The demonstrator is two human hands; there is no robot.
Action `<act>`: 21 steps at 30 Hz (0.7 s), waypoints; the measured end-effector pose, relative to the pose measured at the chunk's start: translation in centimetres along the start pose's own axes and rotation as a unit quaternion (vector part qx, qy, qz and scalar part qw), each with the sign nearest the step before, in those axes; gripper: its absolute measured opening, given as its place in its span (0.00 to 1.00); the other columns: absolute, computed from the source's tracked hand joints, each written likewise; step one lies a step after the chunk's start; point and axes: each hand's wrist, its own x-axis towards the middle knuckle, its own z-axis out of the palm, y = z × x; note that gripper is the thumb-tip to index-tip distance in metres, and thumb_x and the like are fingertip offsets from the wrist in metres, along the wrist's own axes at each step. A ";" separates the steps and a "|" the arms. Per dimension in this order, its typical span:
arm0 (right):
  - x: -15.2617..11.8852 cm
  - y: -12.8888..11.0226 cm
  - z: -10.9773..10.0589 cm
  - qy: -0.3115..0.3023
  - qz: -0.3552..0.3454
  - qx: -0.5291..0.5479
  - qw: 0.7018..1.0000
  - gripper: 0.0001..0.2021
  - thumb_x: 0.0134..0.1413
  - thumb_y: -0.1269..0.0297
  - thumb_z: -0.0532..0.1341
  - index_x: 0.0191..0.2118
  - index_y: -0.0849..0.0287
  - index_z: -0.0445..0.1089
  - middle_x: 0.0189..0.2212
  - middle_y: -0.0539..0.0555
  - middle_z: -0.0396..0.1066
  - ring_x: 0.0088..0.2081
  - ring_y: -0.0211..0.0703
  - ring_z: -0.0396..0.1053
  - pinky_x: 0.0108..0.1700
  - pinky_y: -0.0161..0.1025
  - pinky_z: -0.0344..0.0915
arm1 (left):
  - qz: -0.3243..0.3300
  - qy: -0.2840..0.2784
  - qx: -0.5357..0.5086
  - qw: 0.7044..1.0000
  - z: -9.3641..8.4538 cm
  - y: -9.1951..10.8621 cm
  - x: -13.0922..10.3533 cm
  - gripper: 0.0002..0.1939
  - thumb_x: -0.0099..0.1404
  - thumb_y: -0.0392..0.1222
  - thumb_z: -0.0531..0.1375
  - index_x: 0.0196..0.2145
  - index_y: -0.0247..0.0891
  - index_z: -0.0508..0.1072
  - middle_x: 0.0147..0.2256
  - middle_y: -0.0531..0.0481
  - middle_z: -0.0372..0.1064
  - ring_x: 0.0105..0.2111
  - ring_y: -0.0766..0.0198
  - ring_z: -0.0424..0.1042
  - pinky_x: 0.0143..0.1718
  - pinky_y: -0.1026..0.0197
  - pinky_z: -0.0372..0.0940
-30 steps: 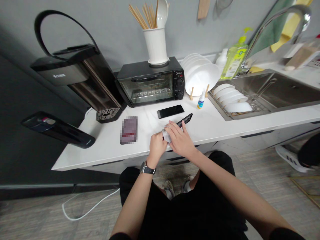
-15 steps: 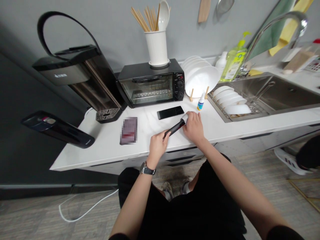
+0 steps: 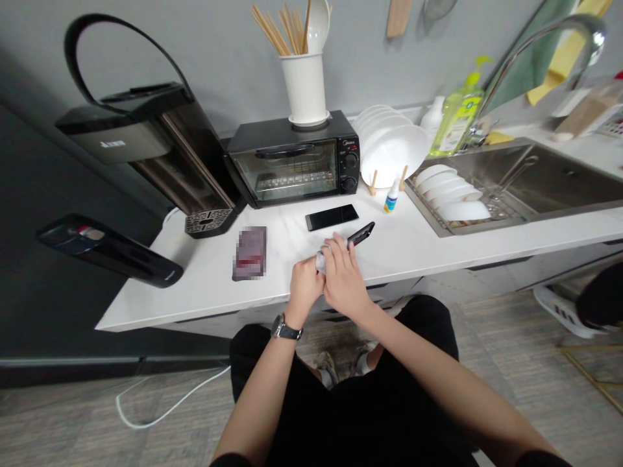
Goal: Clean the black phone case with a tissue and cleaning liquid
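Observation:
A slim black object [image 3: 362, 233], probably a phone seen edge-on, slants up and right over the counter. My left hand [image 3: 305, 283] grips its lower end. My right hand [image 3: 343, 275] is closed around a crumpled whitish cloth or tissue [image 3: 320, 261] and presses it on the black object near my left fingers. Behind them a black phone [image 3: 331, 217] lies flat on the counter. Farther right stands a small white spray bottle [image 3: 390, 197] with a blue and yellow label. On the left a pixelated dark purple item [image 3: 250, 253] lies on the counter.
A toaster oven [image 3: 292, 170] carries a white utensil holder [image 3: 304, 87]. To its left stand a tall black machine [image 3: 195, 155] and a dark cylinder [image 3: 111, 253]. Racked plates [image 3: 389, 155], green soap [image 3: 453, 123] and a sink [image 3: 545, 188] with bowls are right. The counter's front edge [image 3: 195, 311] is near.
My right hand has moved left and down along the black object with the cloth, from its far end to beside my left hand. The far end now shows uncovered.

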 end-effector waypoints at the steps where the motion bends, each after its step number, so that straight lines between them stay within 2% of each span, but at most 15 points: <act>1: -0.2 -0.2 -0.1 -0.015 -0.027 0.003 1.000 0.31 0.60 0.72 0.53 0.68 0.73 0.56 0.70 0.73 0.57 0.77 0.63 0.39 0.75 0.67 0.38 | -0.002 -0.008 0.013 1.000 0.0 -0.1 0.0 0.12 0.64 0.26 0.57 0.33 0.36 0.79 0.30 0.42 0.80 0.29 0.56 0.78 0.34 0.60 0.67; 4: -0.2 0.8 -0.8 -0.048 -0.088 -0.001 0.995 0.30 0.60 0.73 0.52 0.69 0.68 0.57 0.68 0.69 0.61 0.76 0.58 0.45 0.76 0.67 0.33 | 0.000 -0.017 0.033 0.999 0.0 -0.3 0.0 0.12 0.61 0.24 0.57 0.30 0.35 0.78 0.29 0.42 0.80 0.29 0.56 0.78 0.33 0.60 0.66; 7: 0.2 3.7 -1.5 -0.052 -0.100 -0.020 0.993 0.32 0.58 0.73 0.53 0.69 0.67 0.56 0.67 0.69 0.63 0.74 0.57 0.49 0.75 0.68 0.31 | 0.005 -0.002 0.012 1.000 -0.1 0.1 0.0 0.09 0.67 0.29 0.59 0.33 0.35 0.79 0.30 0.42 0.80 0.30 0.56 0.78 0.34 0.61 0.66; 11: 1.2 7.4 -2.2 -0.023 -0.045 -0.059 0.997 0.32 0.53 0.73 0.55 0.66 0.68 0.58 0.66 0.70 0.62 0.73 0.61 0.50 0.75 0.67 0.35 | 0.017 0.023 -0.044 0.999 -0.2 0.6 -0.1 0.13 0.77 0.42 0.57 0.48 0.37 0.81 0.37 0.44 0.83 0.32 0.59 0.80 0.36 0.63 0.66; 14: 2.1 9.0 -2.4 -0.006 0.011 -0.089 0.996 0.29 0.51 0.73 0.56 0.61 0.69 0.62 0.59 0.70 0.67 0.66 0.64 0.59 0.73 0.65 0.42 | 0.018 0.026 -0.044 0.999 -0.1 0.6 -0.1 0.15 0.78 0.45 0.57 0.50 0.38 0.81 0.37 0.44 0.83 0.32 0.59 0.80 0.36 0.63 0.66; 18: 3.2 9.5 -2.1 0.002 0.092 -0.097 0.991 0.22 0.51 0.73 0.56 0.54 0.69 0.65 0.47 0.69 0.69 0.52 0.63 0.66 0.62 0.61 0.62 | 0.014 0.028 -0.033 0.999 0.0 0.5 -0.1 0.15 0.77 0.45 0.58 0.50 0.38 0.82 0.37 0.44 0.83 0.33 0.59 0.81 0.37 0.63 0.67; 21: 3.5 8.6 -1.2 0.033 0.130 -0.076 0.988 0.22 0.50 0.72 0.56 0.53 0.68 0.64 0.48 0.70 0.68 0.55 0.66 0.65 0.62 0.64 0.62 | 0.004 0.028 -0.026 0.999 -0.1 0.7 0.0 0.14 0.77 0.44 0.58 0.50 0.38 0.82 0.36 0.44 0.83 0.32 0.58 0.81 0.36 0.62 0.66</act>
